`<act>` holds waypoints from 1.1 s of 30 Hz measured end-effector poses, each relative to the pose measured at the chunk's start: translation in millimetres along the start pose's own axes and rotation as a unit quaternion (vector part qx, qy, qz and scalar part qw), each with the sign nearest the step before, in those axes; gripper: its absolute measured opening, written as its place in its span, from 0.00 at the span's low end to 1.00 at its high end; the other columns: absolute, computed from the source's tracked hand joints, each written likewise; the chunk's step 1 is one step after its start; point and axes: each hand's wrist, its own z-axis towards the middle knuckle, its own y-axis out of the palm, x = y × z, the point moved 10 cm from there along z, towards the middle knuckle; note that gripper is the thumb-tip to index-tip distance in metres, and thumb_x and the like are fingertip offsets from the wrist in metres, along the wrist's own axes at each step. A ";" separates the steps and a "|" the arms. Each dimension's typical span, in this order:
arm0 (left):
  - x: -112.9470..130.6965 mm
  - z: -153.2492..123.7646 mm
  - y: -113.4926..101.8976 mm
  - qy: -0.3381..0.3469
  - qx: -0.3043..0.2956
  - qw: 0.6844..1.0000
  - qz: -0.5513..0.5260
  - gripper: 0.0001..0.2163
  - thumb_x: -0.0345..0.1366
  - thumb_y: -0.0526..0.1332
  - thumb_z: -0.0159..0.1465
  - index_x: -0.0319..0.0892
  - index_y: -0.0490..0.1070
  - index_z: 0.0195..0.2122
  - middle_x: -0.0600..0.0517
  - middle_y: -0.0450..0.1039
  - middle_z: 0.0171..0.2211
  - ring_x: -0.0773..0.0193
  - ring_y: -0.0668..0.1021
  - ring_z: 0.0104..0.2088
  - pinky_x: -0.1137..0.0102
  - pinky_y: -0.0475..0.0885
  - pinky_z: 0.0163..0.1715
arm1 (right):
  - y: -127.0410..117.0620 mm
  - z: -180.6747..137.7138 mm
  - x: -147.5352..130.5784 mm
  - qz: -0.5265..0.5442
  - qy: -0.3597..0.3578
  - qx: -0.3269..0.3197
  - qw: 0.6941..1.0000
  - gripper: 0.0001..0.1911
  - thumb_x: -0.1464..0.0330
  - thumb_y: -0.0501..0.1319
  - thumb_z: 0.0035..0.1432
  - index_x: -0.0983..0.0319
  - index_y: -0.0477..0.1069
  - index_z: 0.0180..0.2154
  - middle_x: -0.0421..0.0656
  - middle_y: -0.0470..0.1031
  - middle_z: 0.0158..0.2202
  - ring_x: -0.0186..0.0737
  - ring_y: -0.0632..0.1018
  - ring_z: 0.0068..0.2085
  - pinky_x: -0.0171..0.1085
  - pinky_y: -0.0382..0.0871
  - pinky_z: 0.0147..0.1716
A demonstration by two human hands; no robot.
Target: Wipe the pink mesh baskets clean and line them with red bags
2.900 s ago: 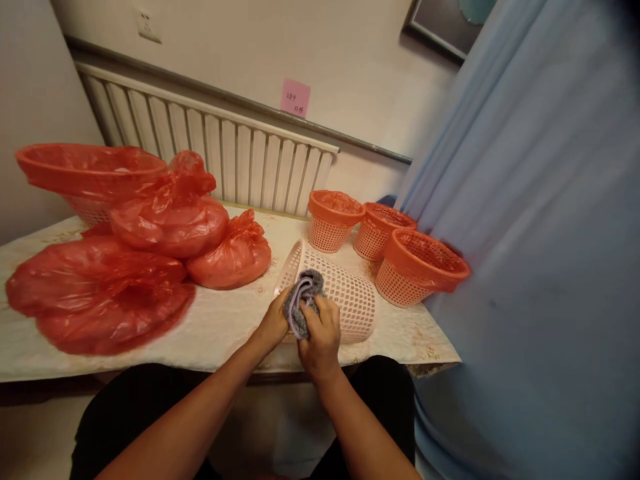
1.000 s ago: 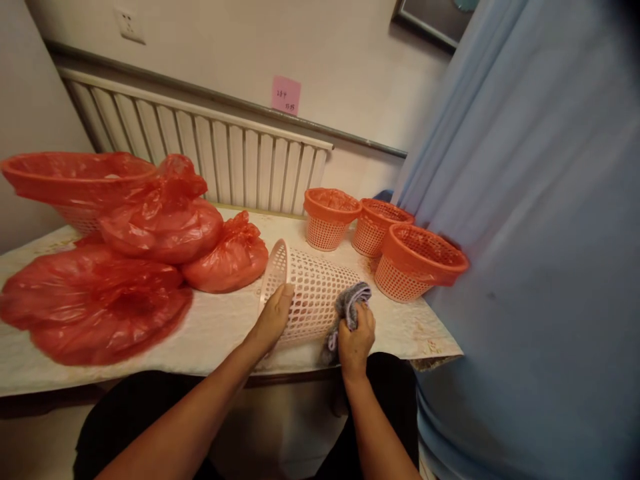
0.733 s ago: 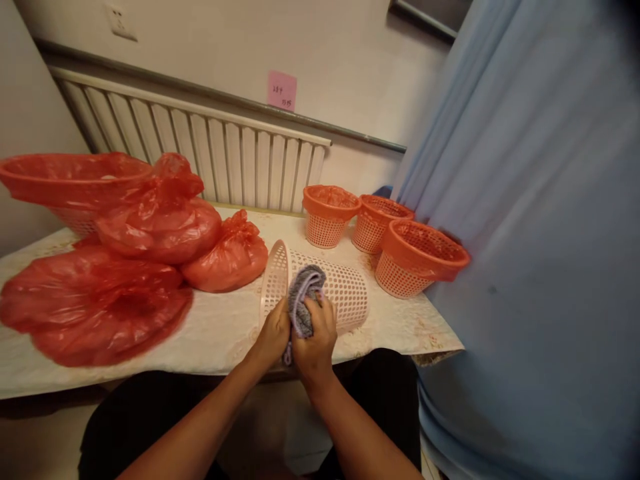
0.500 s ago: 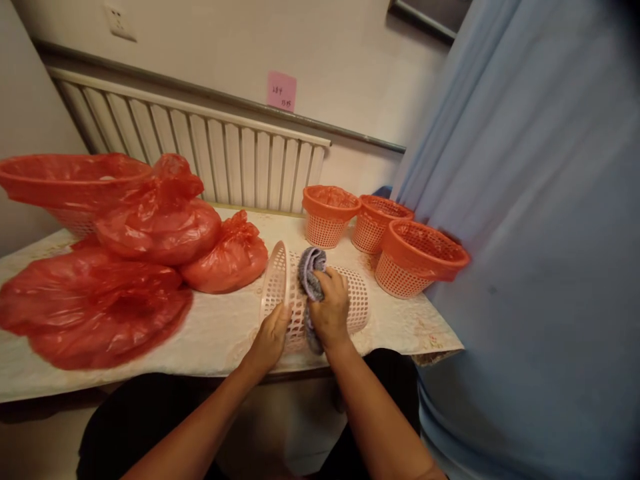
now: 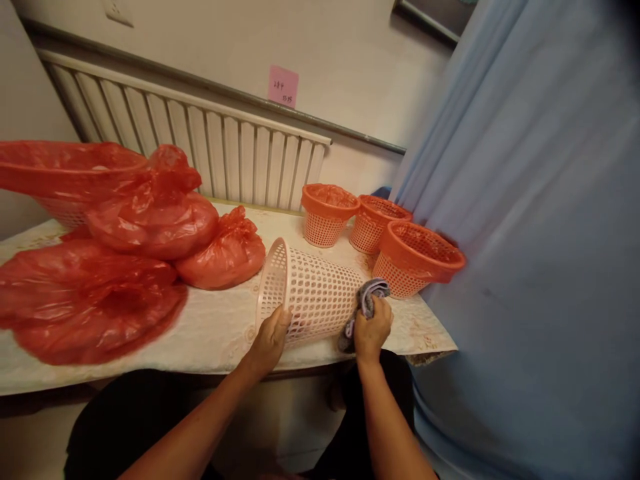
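A pale pink mesh basket (image 5: 313, 293) lies on its side near the table's front edge, its mouth turned left. My left hand (image 5: 270, 337) grips its rim from below, fingers curled on the edge. At the basket's bottom end my right hand (image 5: 373, 328) is closed round a bunched grey cloth (image 5: 367, 298), which is pressed against the basket's base.
Three orange mesh baskets (image 5: 327, 213) (image 5: 377, 223) (image 5: 415, 257) stand upright at the back right of the table (image 5: 215, 330). Red plastic bags (image 5: 150, 220) and a red-lined basket (image 5: 60, 173) fill the left. A blue curtain (image 5: 525, 233) hangs close on the right; a radiator (image 5: 225, 157) runs behind.
My right hand has carried the cloth from the middle of the basket's side to its bottom end on the right. The left hand stays on the rim.
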 end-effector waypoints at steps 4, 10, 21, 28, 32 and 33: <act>4.2 0.7 1.3 0.014 0.001 1.000 -0.001 0.21 0.48 0.44 0.70 0.40 0.69 0.47 0.46 0.75 0.45 0.57 0.74 0.47 0.64 0.67 0.52 | 1.0 -42.7 -77.7 0.106 -0.057 -0.024 0.992 0.17 0.71 0.56 0.57 0.62 0.70 0.48 0.53 0.67 0.51 0.50 0.68 0.54 0.51 0.63 0.53; 6.5 -9.1 3.0 0.044 -0.009 0.999 -0.008 0.21 0.47 0.43 0.70 0.40 0.70 0.48 0.44 0.75 0.46 0.56 0.75 0.46 0.63 0.69 0.51 | -0.2 -45.8 -170.7 0.234 -0.151 -0.057 0.959 0.18 0.71 0.58 0.57 0.59 0.70 0.50 0.49 0.66 0.52 0.47 0.69 0.52 0.50 0.65 0.51; -41.0 -42.2 2.4 0.003 -0.001 0.999 0.043 0.16 0.46 0.51 0.67 0.42 0.73 0.44 0.44 0.77 0.42 0.53 0.76 0.45 0.59 0.69 0.52 | 39.1 46.3 -120.2 0.092 -0.156 -0.073 0.981 0.15 0.74 0.57 0.55 0.60 0.74 0.44 0.48 0.71 0.48 0.45 0.68 0.50 0.44 0.62 0.51; -55.1 -50.1 10.0 -0.004 -0.062 0.997 0.038 0.16 0.47 0.51 0.66 0.43 0.71 0.44 0.45 0.77 0.40 0.53 0.76 0.43 0.60 0.68 0.52 | 26.2 57.1 -8.5 0.012 -0.056 -0.014 0.998 0.16 0.72 0.55 0.53 0.65 0.74 0.43 0.51 0.73 0.44 0.46 0.70 0.45 0.44 0.63 0.49; -44.0 -47.6 10.8 -0.017 -0.090 0.994 0.062 0.17 0.47 0.48 0.68 0.43 0.70 0.40 0.47 0.75 0.36 0.56 0.76 0.39 0.61 0.69 0.49 | 14.6 42.6 12.0 -0.002 -0.022 0.029 0.999 0.17 0.72 0.54 0.53 0.64 0.74 0.44 0.51 0.73 0.43 0.47 0.70 0.46 0.45 0.63 0.50; -34.6 -43.7 9.6 -0.015 -0.087 0.994 0.061 0.17 0.47 0.47 0.68 0.43 0.70 0.40 0.47 0.75 0.36 0.56 0.75 0.40 0.62 0.69 0.50 | 13.8 38.5 11.8 -0.004 -0.019 0.034 0.999 0.17 0.71 0.54 0.53 0.64 0.74 0.44 0.51 0.73 0.44 0.47 0.70 0.47 0.45 0.62 0.51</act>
